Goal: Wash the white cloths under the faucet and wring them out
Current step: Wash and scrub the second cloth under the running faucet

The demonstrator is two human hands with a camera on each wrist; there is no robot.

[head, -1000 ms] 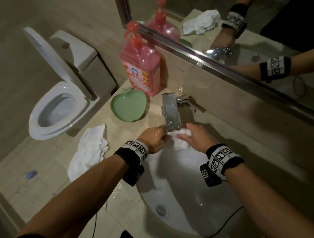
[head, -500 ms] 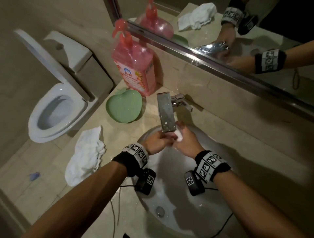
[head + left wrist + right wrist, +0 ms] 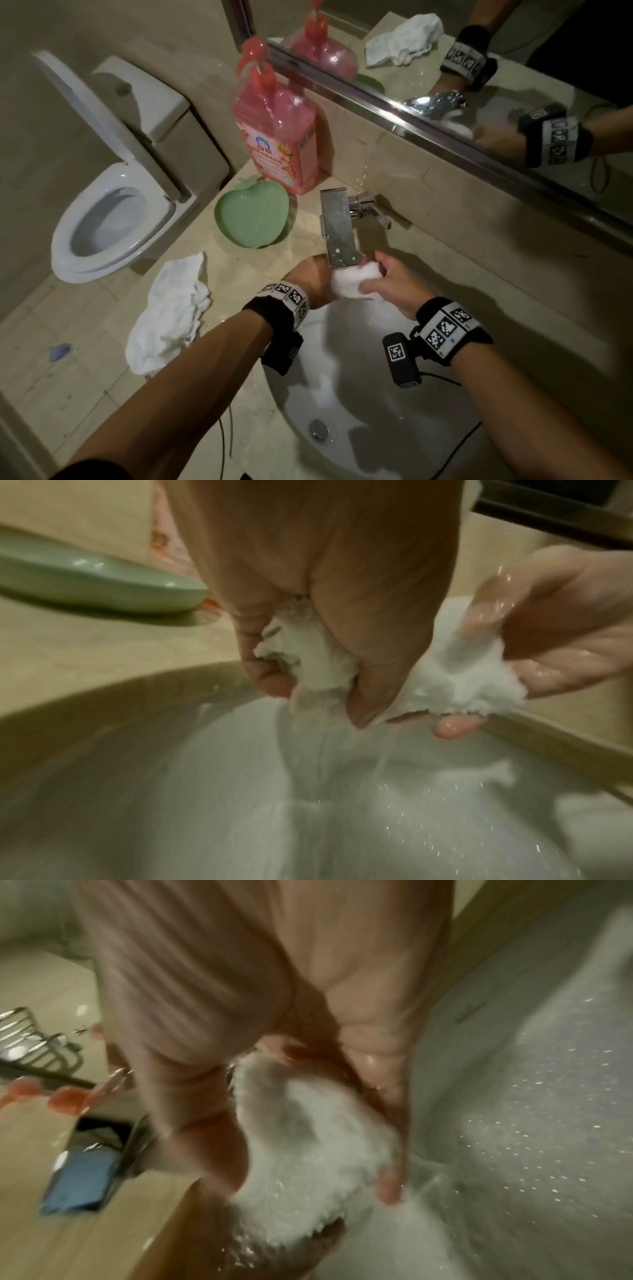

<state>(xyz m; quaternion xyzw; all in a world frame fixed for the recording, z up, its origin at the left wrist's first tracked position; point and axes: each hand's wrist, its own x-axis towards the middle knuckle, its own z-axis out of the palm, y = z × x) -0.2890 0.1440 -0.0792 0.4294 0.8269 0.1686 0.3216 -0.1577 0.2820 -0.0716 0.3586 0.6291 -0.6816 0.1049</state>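
The pink soap bottle (image 3: pixel 275 137) carries a printed label; its characters are too blurred to read.

Wet cloth (image 3: pixel 354 281) in hands: white terry, fluffy, soaked. Faucet (image 3: pixel 337 229) at 12 o'clock of sink: shiny chrome metal, water-spotted. Sink (image 3: pixel 359 442): glossy white ceramic. Counter (image 3: pixel 102 329): smooth beige stone look, slight sheen. Green dish (image 3: pixel 251 214) at 10 o'clock: glossy plastic. Soap bottle (image 3: pixel 279 137): clear pink plastic. Dry cloth (image 3: pixel 168 315) at 9 o'clock: matt, crumpled.
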